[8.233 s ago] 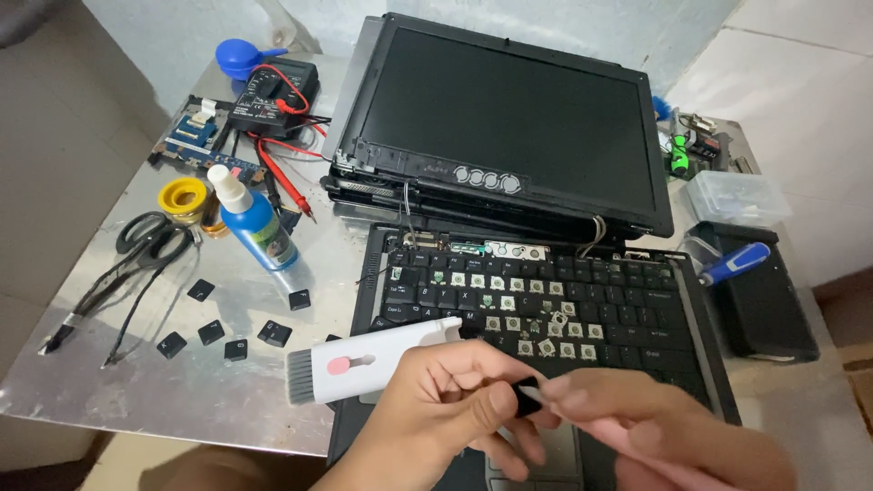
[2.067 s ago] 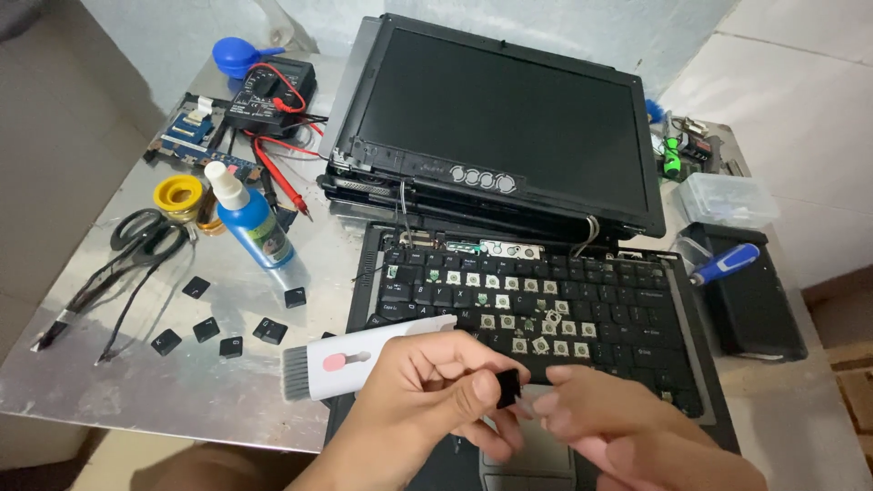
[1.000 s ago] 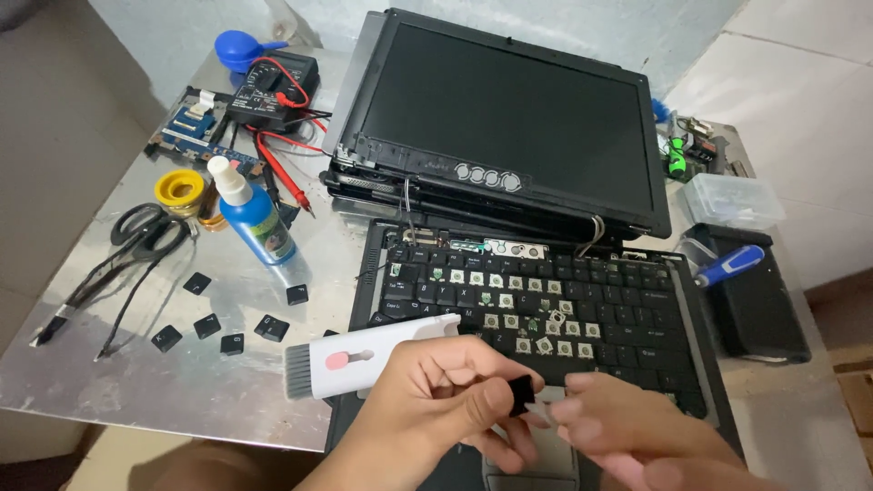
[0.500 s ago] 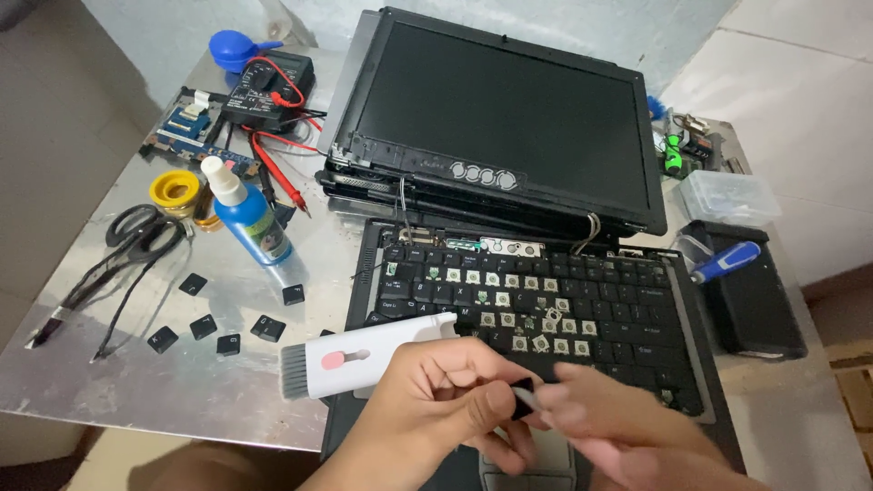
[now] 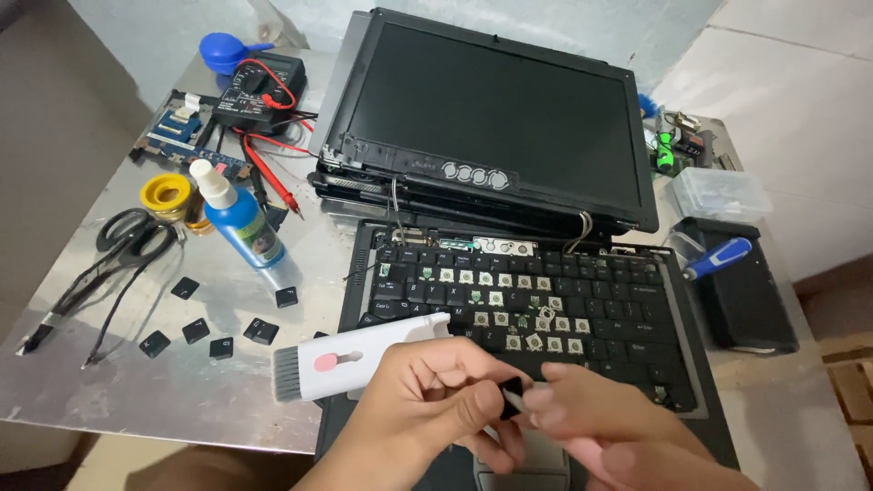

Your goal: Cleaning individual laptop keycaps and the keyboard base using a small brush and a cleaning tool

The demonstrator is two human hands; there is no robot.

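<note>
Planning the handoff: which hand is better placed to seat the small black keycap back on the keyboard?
Left, probably. The left hand pinches the small black keycap at its fingertips, above the front edge of the black laptop keyboard. The right hand holds a thin tool against the cap, so it is occupied.

A small square black plastic keycap [image 5: 511, 397] is showing dark between pale fingertips. At nine o'clock of it a white oblong plastic cleaning brush [image 5: 350, 358] is showing a pink patch and grey bristles. At ten o'clock a blue bottle with white nozzle [image 5: 235, 215] is standing out against the silvery metal table [image 5: 182, 400].
</note>
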